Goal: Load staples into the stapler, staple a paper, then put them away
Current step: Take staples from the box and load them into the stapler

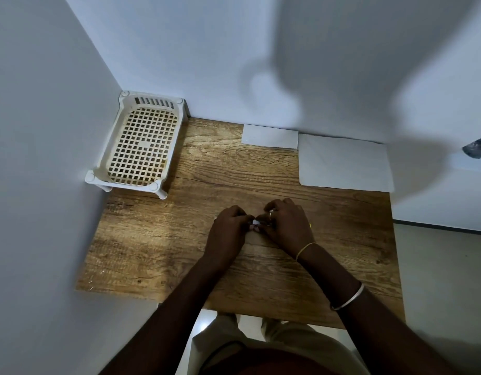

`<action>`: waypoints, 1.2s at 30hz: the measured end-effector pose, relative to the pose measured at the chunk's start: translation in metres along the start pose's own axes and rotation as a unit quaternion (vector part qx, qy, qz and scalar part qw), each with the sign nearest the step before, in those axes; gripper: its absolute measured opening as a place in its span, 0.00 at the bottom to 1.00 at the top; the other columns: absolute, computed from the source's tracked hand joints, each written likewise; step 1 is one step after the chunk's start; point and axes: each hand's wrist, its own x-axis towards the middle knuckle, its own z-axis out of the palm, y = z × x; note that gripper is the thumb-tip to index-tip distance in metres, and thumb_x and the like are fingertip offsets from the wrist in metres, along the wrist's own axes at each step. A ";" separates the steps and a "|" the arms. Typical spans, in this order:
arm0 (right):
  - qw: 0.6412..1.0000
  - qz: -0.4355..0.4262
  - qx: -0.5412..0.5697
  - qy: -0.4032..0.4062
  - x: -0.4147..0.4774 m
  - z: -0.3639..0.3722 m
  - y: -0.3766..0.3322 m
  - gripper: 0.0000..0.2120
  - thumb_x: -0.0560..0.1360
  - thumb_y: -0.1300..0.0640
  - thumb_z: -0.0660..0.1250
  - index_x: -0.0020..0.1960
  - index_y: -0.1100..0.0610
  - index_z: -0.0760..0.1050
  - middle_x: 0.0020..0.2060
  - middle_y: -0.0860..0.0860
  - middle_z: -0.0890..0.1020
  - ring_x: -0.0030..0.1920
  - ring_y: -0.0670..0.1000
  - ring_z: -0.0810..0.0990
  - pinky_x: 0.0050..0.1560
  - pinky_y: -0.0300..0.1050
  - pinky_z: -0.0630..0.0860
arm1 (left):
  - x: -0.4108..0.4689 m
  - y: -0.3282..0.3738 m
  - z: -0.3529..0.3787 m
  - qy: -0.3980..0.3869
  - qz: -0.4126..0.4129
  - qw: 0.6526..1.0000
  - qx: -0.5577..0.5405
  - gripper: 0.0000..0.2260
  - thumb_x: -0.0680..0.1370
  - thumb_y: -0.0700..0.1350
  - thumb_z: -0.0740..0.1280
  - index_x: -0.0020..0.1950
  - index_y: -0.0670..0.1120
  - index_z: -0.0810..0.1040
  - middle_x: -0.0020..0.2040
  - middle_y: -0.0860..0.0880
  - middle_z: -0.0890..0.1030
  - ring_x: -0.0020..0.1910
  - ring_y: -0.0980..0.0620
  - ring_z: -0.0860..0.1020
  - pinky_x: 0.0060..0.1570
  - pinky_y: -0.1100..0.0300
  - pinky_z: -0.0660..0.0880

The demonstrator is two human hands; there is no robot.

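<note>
My left hand [229, 230] and my right hand [286, 226] meet over the middle of the wooden table [179, 253]. Both are closed around a small object [256, 222], of which only a white bit shows between the fingertips. A thin yellow sliver [310, 226] peeks out at the right edge of my right hand. Whether the small object is the stapler or a staple box cannot be told. Two white sheets lie at the back: a small paper [270, 136] and a larger paper [343, 165].
A white plastic basket [142, 142] with a grid bottom stands in the back left corner against the walls. White walls close off the table's left and back. The table's right edge drops to the floor.
</note>
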 end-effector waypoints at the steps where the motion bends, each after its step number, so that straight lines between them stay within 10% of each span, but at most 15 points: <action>1: 1.000 0.000 0.000 -0.001 0.000 0.000 0.000 0.16 0.73 0.41 0.70 0.58 0.44 0.83 0.56 0.47 0.81 0.56 0.53 0.74 0.52 0.51 0.71 | 0.000 0.000 0.000 0.000 0.003 1.000 0.006 0.10 0.77 0.40 0.73 0.58 0.45 0.86 0.50 0.45 0.83 0.50 0.48 0.79 0.48 0.52 0.78; 36: 0.993 -0.038 -0.108 0.028 -0.014 -0.005 0.007 0.11 0.71 0.46 0.73 0.50 0.50 0.84 0.57 0.50 0.82 0.60 0.55 0.75 0.53 0.53 0.70 | 0.004 -0.003 0.006 -0.029 -0.020 0.998 0.043 0.15 0.76 0.42 0.74 0.62 0.45 0.84 0.55 0.46 0.81 0.53 0.47 0.79 0.50 0.50 0.77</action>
